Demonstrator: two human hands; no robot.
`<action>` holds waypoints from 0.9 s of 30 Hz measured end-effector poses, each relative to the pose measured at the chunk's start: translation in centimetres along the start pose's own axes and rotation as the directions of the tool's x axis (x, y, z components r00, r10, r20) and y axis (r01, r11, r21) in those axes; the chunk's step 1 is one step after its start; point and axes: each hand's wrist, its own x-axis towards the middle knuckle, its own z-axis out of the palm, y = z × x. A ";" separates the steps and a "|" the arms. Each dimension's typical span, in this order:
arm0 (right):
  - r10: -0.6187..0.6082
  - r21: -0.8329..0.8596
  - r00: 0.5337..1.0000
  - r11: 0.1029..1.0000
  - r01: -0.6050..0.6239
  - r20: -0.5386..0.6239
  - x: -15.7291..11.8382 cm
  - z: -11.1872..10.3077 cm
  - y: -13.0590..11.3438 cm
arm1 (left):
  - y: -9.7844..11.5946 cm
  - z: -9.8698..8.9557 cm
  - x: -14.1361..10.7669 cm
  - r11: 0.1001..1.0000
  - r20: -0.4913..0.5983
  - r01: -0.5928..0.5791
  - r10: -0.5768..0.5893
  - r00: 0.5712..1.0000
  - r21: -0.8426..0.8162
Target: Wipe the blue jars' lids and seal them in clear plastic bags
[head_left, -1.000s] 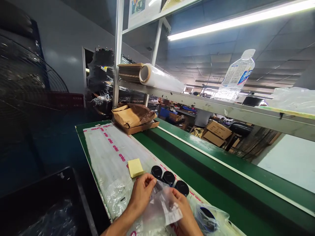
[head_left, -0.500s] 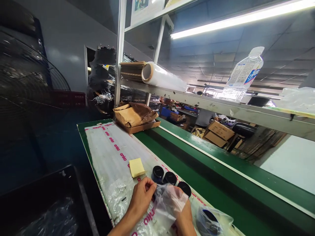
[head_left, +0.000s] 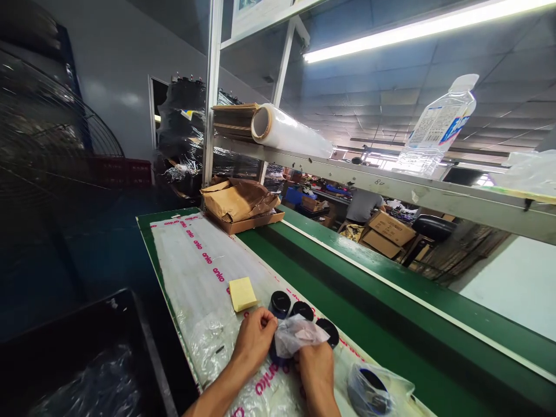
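While your left hand (head_left: 255, 336) pinches the edge of a crumpled, translucent plastic bag (head_left: 297, 336) between thumb and forefinger, your right hand (head_left: 318, 370) curls up against the bag's other side, its fingertips hidden, so whether they grip anything cannot be told. The bag is between your hands, in front of a row of three black-lidded containers (head_left: 302, 310) on the pink-lettered sheet (head_left: 186, 266). Beyond your left hand lies a yellow pad (head_left: 242, 294), and right of your right hand sits a bagged round item (head_left: 369, 391).
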 end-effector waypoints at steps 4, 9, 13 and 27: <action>-0.007 -0.024 0.997 1.000 0.009 0.070 -0.6 -0.1 0.0 | -0.5 -0.6 -0.1 0.999 0.041 0.010 -0.012 0.999 0.042; -0.109 -0.107 0.982 0.986 0.126 0.152 -1.0 -1.0 -0.3 | -1.3 -1.4 -0.4 0.996 0.117 -0.042 0.033 0.993 0.081; -0.166 -0.199 0.975 0.961 0.194 0.148 -1.6 -1.4 -0.1 | -1.0 -2.2 -1.3 0.982 0.118 -0.127 0.111 0.987 0.142; -0.407 -0.355 0.881 0.808 0.470 0.241 -4.4 -1.4 3.4 | -3.2 -5.1 -5.3 0.591 0.293 -0.611 0.549 0.783 0.527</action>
